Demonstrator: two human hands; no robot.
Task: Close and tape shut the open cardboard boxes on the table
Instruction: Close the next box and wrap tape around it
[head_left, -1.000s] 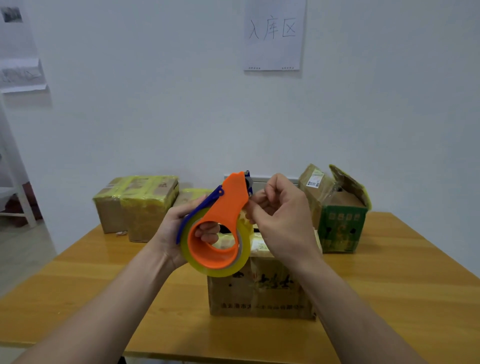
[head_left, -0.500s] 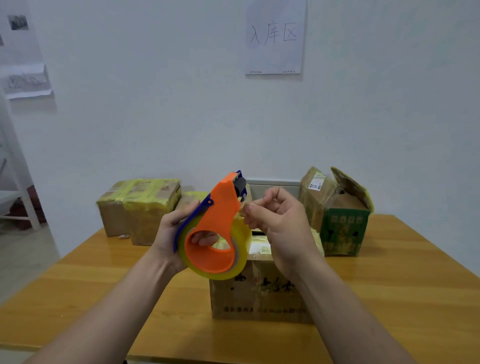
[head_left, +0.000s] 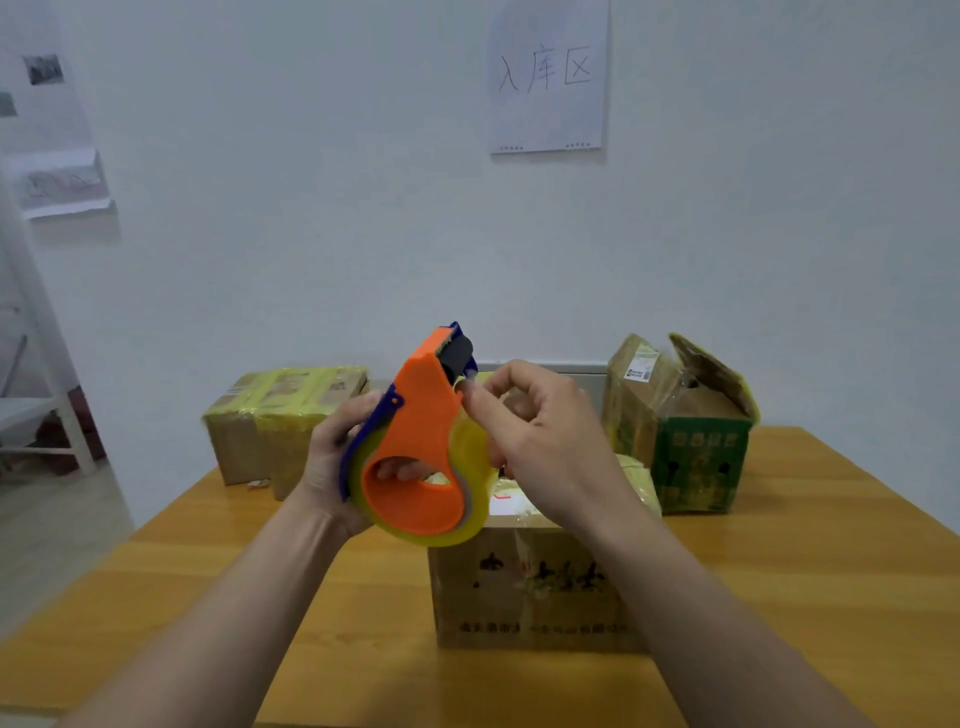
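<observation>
My left hand (head_left: 332, 457) grips an orange and blue tape dispenser (head_left: 421, 415) with a yellowish tape roll, held up above the table. My right hand (head_left: 540, 441) pinches the loose tape end at the dispenser's black roller, thumb and forefinger together. Directly below and behind my hands stands a brown cardboard box (head_left: 524, 587) with black print, its top partly hidden by my hands. An open box (head_left: 680, 431) with a green front and raised flaps stands at the back right.
Taped boxes wrapped in yellow tape (head_left: 280, 415) stand at the back left of the wooden table (head_left: 810, 571). A white wall with a paper sign (head_left: 548, 78) rises behind. A white shelf frame (head_left: 47, 415) stands on the floor at left.
Both hands have lifted the dispenser slightly and tilted it; my right fingers have shifted from beside the cutter head to pinching the tape end below the roller.
</observation>
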